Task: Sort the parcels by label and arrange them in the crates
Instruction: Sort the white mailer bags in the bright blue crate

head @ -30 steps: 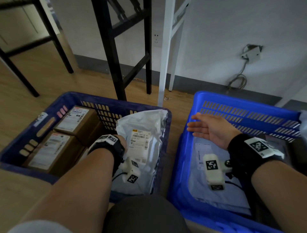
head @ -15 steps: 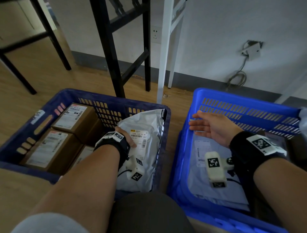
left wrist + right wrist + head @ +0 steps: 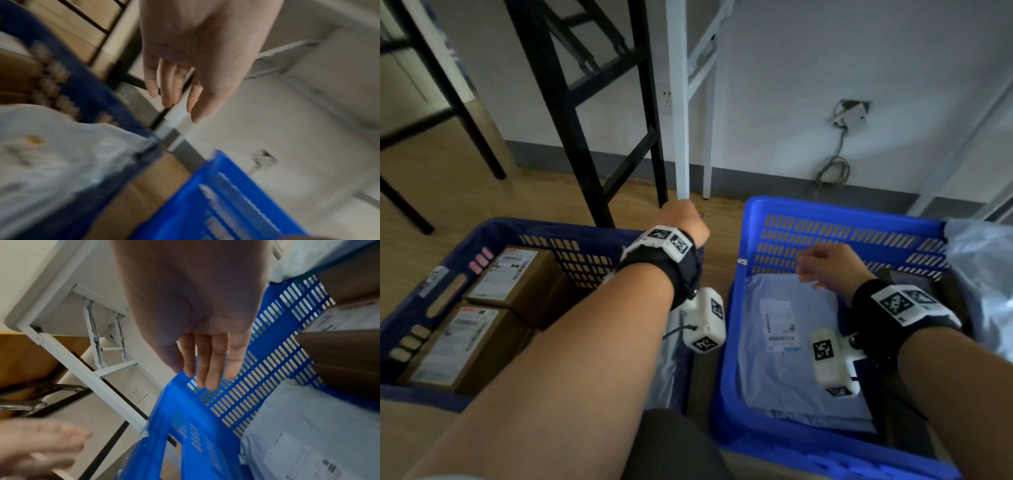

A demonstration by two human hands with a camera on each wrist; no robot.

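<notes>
My left hand (image 3: 681, 222) hovers above the far right corner of the dark blue crate (image 3: 551, 229); in the left wrist view its fingers (image 3: 168, 91) are straight and hold nothing. Below it lies a white poly bag (image 3: 51, 162), mostly hidden by my forearm in the head view. Two labelled brown boxes (image 3: 517, 274) (image 3: 458, 346) fill that crate's left side. My right hand (image 3: 822, 267) hangs relaxed and empty over the bright blue crate (image 3: 825, 212), its fingers (image 3: 209, 369) straight. A pale grey-blue mailer (image 3: 780, 322) with a white label lies flat in that crate.
A crinkled plastic bag (image 3: 979, 274) and brown boxes (image 3: 339, 353) sit at the bright crate's right end. Black frame legs (image 3: 571, 137) and a white table leg (image 3: 681, 120) stand just behind the crates. Bare wooden floor (image 3: 722, 260) separates the two crates.
My left hand has let go of the white poly bag and risen up and rightward above the crate's corner. My right hand stays over the bright blue crate, its fingers drooping a little.
</notes>
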